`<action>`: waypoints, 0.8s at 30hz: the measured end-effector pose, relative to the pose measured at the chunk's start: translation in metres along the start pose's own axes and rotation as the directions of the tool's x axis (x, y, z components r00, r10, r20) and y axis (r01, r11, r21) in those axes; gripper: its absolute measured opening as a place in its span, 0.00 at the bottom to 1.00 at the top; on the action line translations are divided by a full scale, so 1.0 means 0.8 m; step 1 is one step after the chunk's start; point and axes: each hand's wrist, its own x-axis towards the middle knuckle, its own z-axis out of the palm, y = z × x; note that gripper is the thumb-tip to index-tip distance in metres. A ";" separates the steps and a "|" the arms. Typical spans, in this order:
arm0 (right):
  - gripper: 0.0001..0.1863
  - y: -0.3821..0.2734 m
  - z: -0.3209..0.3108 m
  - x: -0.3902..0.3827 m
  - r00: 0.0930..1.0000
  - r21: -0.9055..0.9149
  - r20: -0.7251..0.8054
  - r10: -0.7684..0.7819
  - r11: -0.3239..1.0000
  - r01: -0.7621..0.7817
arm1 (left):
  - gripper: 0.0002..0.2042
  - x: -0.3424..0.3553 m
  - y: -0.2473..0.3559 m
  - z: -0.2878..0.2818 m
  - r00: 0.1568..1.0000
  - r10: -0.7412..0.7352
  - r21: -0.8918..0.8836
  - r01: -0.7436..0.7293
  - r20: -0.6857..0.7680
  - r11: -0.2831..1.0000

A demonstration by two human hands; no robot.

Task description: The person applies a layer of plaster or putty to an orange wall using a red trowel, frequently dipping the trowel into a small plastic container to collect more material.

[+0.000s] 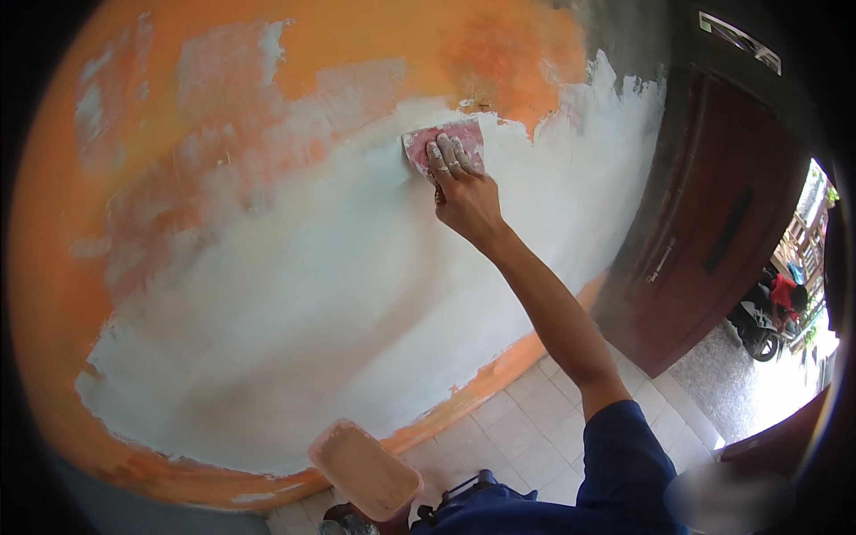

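Observation:
My right hand (465, 192), its fingers smeared with white, presses a wide reddish scraper (464, 135) against the wall (294, 294). The blade lies near the upper border of a broad white coat of filler, just below bare orange paint. Low in the picture, close to my body, is a pinkish rectangular tub (367, 470) with a brownish inside. A bit of skin-toned shape shows beneath the tub, perhaps my left arm. My left hand itself is hidden there, so its grip cannot be made out.
A dark red door (727, 214) stands to the right of the wall, with a dark grey wall strip beside it. Pale tiles (526, 415) cover the floor along the wall's foot. Beyond the doorway, a motorbike (765, 312) stands in bright daylight.

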 end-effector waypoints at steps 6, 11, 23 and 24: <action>0.26 -0.005 -0.042 -0.008 0.987 0.224 0.099 0.128 0.963 -0.147 | 0.31 -0.024 -0.002 -0.002 0.992 -0.126 -0.399 0.120 0.012 0.909; 0.27 -0.010 -0.019 0.055 0.998 0.160 -0.053 -0.013 0.987 0.021 | 0.30 -0.038 -0.008 -0.006 0.985 -0.170 -0.505 0.155 0.016 0.849; 0.25 -0.033 -0.058 0.000 0.993 0.205 0.114 0.032 0.977 -0.055 | 0.29 -0.059 -0.008 -0.023 0.982 -0.190 -0.631 0.152 0.007 0.761; 0.24 -0.035 -0.055 0.020 0.998 0.274 0.009 0.057 0.960 -0.057 | 0.29 -0.060 -0.009 -0.025 0.981 -0.192 -0.639 0.153 0.008 0.754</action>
